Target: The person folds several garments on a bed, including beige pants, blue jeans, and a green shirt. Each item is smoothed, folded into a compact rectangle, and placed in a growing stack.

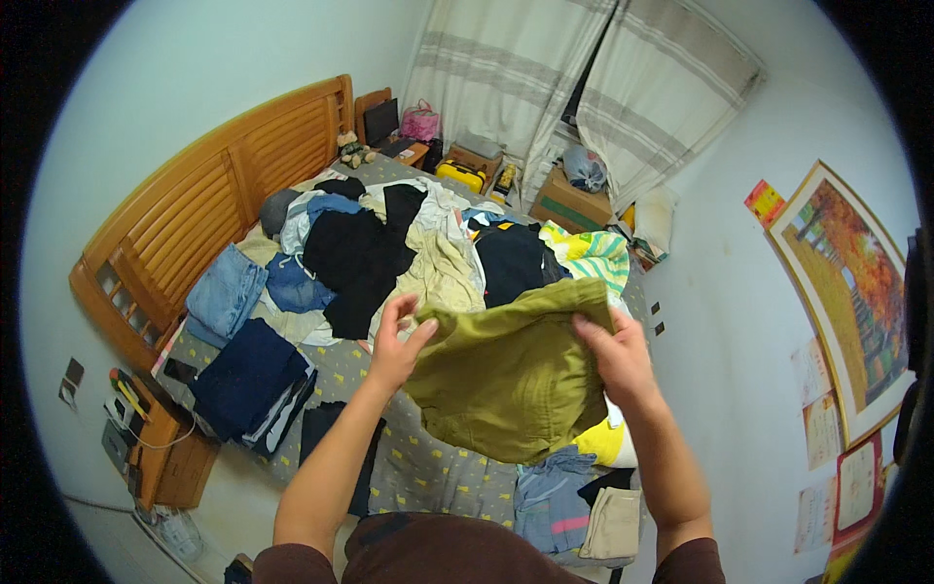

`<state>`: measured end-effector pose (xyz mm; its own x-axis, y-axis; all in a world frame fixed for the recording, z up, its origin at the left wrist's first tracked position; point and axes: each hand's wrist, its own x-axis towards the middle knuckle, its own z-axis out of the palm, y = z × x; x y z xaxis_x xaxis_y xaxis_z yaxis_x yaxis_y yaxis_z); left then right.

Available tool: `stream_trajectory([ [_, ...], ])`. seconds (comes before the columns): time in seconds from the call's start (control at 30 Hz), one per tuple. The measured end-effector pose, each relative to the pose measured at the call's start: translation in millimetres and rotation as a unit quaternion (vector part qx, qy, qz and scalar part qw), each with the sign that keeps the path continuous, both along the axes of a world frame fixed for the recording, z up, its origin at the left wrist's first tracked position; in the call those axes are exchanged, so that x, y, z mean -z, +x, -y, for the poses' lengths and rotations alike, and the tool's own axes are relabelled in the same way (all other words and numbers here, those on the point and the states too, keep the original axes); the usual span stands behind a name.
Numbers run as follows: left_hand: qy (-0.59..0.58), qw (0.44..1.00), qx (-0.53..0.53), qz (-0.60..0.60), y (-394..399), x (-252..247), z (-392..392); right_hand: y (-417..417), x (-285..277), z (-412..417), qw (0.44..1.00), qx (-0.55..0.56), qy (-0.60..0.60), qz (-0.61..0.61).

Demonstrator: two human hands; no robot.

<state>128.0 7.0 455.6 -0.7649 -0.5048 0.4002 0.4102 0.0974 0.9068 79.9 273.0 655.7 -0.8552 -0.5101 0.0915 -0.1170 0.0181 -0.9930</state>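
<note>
An olive-green cloth garment (511, 379) is stretched in the air between my hands, above the near part of the bed. My left hand (398, 343) pinches its upper left corner, the thumb lying against the fabric. At the upper right corner my right hand (620, 354) grips it, thumb on the near side and the other fingers partly hidden behind. A thick band runs along the top edge, and the lower part hangs down loosely. Beyond it a black garment (357, 248) and beige clothing (441, 263) lie in a loose heap.
Folded blue jeans (226, 288) and a dark navy stack (248, 379) lie on the left side of the bed (438, 482). A phone (179, 370) rests near its edge. Folded beige trousers (611, 522) lie near right. A wooden headboard (219, 204) stands left.
</note>
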Motion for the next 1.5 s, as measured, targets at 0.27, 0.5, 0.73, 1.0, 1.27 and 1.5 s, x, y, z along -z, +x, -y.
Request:
stream_trajectory([
  [0.27, 0.065, 0.983, 0.112, 0.134, 33, 194, -135, -7, -25, 46, 0.973, -0.034, -0.049, 0.223],
  [0.5, 0.587, 0.643, 0.414, 0.264, 57, 244, -141, 7, -43, 16, 0.948, 0.010, -0.209, 0.242],
  [0.73, 0.656, 0.619, 0.431, -0.035, 70, 186, -80, -4, -24, -101, 0.950, 0.136, -0.206, 0.192],
  [1.0, 0.565, 0.737, 0.195, 0.317, 111, 314, 6, -11, 284, -229, 0.890, 0.276, -0.045, 0.359],
  [1.27, -0.004, 0.816, -0.118, 0.565, 234, 518, -66, 62, 708, -292, 0.821, 0.342, 0.034, 0.457],
  [1.5, -0.285, 0.859, 0.219, 0.364, 92, 445, -233, 77, 716, -311, 0.856, 0.315, 0.058, 0.405],
])
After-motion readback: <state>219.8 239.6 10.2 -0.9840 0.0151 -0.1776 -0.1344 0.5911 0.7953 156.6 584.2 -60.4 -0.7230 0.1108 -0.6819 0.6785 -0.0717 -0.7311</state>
